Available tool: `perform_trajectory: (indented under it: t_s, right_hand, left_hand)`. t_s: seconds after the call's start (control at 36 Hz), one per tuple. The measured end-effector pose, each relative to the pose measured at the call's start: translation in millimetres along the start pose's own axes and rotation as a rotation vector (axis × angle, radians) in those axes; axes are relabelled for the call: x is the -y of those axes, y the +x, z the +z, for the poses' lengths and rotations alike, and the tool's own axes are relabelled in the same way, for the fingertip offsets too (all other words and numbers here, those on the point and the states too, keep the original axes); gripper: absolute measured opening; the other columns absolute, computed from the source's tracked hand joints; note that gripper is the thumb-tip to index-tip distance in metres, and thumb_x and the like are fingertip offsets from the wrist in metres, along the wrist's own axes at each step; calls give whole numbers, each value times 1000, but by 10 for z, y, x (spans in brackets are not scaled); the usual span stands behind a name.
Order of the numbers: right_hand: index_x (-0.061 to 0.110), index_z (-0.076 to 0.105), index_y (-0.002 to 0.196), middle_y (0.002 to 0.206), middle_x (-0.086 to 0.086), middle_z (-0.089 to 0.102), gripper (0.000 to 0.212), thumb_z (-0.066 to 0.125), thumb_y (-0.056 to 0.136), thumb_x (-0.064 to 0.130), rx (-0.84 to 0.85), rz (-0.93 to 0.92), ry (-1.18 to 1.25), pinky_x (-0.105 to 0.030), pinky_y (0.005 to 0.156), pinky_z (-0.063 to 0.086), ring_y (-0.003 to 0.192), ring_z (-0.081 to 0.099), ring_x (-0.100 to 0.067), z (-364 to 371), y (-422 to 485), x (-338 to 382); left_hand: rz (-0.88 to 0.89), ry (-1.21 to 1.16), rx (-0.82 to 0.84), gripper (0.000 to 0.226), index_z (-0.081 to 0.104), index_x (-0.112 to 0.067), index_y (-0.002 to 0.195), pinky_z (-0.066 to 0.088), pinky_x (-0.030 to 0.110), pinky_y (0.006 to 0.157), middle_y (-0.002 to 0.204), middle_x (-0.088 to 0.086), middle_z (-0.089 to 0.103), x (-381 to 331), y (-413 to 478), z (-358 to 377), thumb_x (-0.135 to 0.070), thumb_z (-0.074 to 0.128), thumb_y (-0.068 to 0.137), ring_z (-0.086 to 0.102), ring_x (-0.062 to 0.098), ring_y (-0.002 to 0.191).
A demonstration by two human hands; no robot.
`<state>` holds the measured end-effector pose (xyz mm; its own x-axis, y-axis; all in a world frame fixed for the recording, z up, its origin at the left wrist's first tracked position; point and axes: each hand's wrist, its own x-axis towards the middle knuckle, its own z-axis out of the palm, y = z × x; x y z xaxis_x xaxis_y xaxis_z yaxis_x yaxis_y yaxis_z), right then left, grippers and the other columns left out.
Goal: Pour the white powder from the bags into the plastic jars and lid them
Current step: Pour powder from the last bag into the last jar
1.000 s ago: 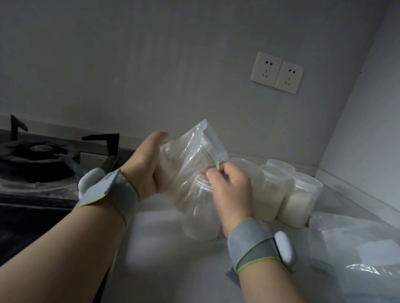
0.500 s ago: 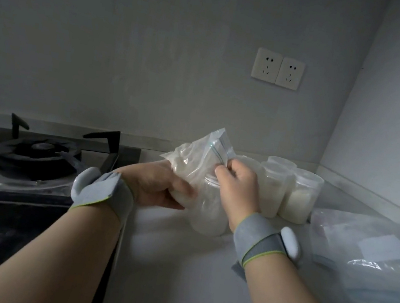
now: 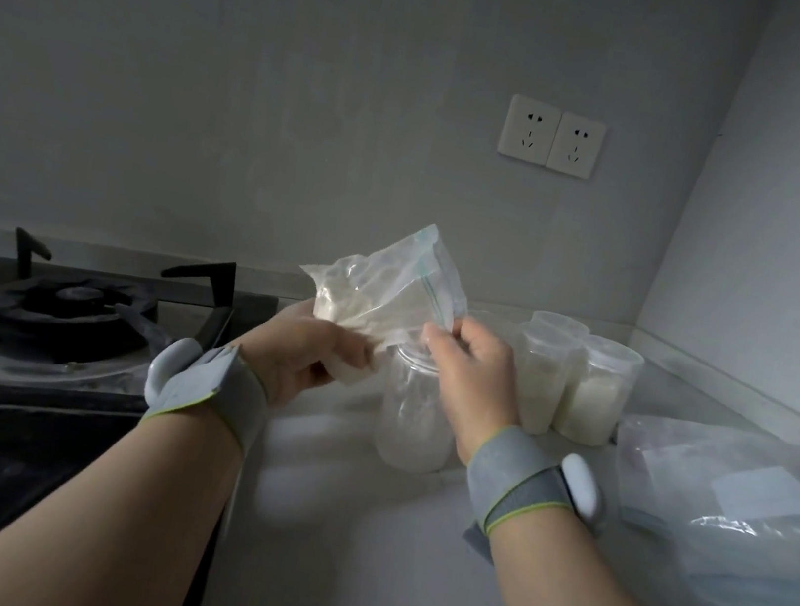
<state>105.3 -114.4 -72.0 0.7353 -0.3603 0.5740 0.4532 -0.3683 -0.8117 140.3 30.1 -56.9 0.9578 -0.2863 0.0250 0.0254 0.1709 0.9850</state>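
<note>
Tipping clear zip-top plastic bag [image 3: 378, 294] of white powder over open clear plastic jar [image 3: 414, 419] on counter [image 3: 353, 529]; left hand [image 3: 312, 357] grips bag bottom, right hand [image 3: 474, 366] pinches mouth. Lidded jars [image 3: 598, 389] beside already filled; this one needs lid.

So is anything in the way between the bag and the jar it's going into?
Nothing visible. The left hand and right hand hold the bag just over the jar, its lower edge at the mouth. No lid shows there, though the right hand hides part of the rim.
</note>
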Motion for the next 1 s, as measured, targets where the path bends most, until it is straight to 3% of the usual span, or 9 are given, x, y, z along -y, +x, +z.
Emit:
perform_trajectory:
  t_s: [0.19, 0.31, 0.39, 0.47, 0.61, 0.69, 0.81, 0.92, 1.0]
  right_hand:
    - [17, 57, 62, 59, 1, 51, 19, 57, 70, 34, 28, -28, 15, -28, 65, 36, 65, 45, -15, 38, -27, 41]
    - [21, 60, 64, 63, 6, 55, 18, 67, 81, 23, 34, -48, 60, -29, 70, 40, 67, 50, -11, -7, -31, 87]
    - [27, 65, 66, 68, 12, 62, 16, 69, 77, 39, 21, -65, 80, -28, 75, 45, 73, 56, -6, -44, -18, 133]
    - [27, 64, 66, 54, 21, 57, 20, 63, 87, 26, -21, -77, 117, -15, 68, 41, 60, 50, 7, -66, 1, 151]
    - [6, 65, 67, 58, 8, 47, 25, 60, 89, 17, -48, -62, 156, -21, 61, 37, 61, 42, -4, -79, -1, 161]
    - [17, 65, 64, 58, 13, 59, 26, 60, 88, 8, -62, -1, 281, -8, 61, 42, 56, 51, 7, -102, 2, 198]
    - [18, 64, 79, 71, 10, 62, 11, 61, 86, 10, 30, 28, 407, -10, 68, 44, 66, 56, 5, -121, -37, 275]
    - [20, 60, 66, 57, 16, 54, 20, 64, 85, 14, 84, -14, 274, -10, 60, 37, 57, 46, 4, -75, -67, 269]
    - [22, 65, 64, 70, 1, 57, 23, 63, 86, 15, 37, 4, 230, -14, 62, 37, 68, 47, -3, -74, -46, 235]
  left_hand:
    - [62, -11, -42, 45, 54, -27, 102, 47, 39, 79, 90, 2, 60, -53, 8, -9, 10, 47, 77, 55, 21, 82]
    - [94, -109, 43, 64, 47, -24, 126, 56, 36, 61, 113, 8, 60, -70, -18, -1, 12, 48, 74, 58, 27, 97]
    - [123, -136, 43, 59, 49, -26, 121, 54, 32, 60, 109, 4, 61, -105, -31, 16, 16, 41, 80, 58, 23, 95]
    - [145, -131, 39, 61, 50, -29, 116, 53, 28, 57, 101, -2, 61, -145, -57, 24, 18, 41, 80, 57, 17, 88]
    - [136, -95, -12, 66, 47, -31, 122, 49, 33, 59, 108, -2, 56, -193, -70, -24, 18, 39, 78, 53, 19, 92]
    - [140, -72, -26, 62, 42, -28, 122, 50, 37, 63, 112, 1, 53, -252, -78, -43, 17, 37, 79, 54, 20, 91]
    - [164, -21, -27, 51, 37, -24, 114, 51, 42, 68, 102, -2, 47, -330, -100, -14, 16, 36, 83, 52, 20, 87]
    - [184, 20, -19, 54, 37, -22, 115, 53, 35, 54, 106, 4, 48, -325, -94, -8, 19, 36, 80, 52, 25, 94]
    - [193, 31, -31, 58, 37, -20, 120, 51, 28, 48, 101, 3, 48, -305, -86, -26, 20, 37, 78, 53, 24, 90]
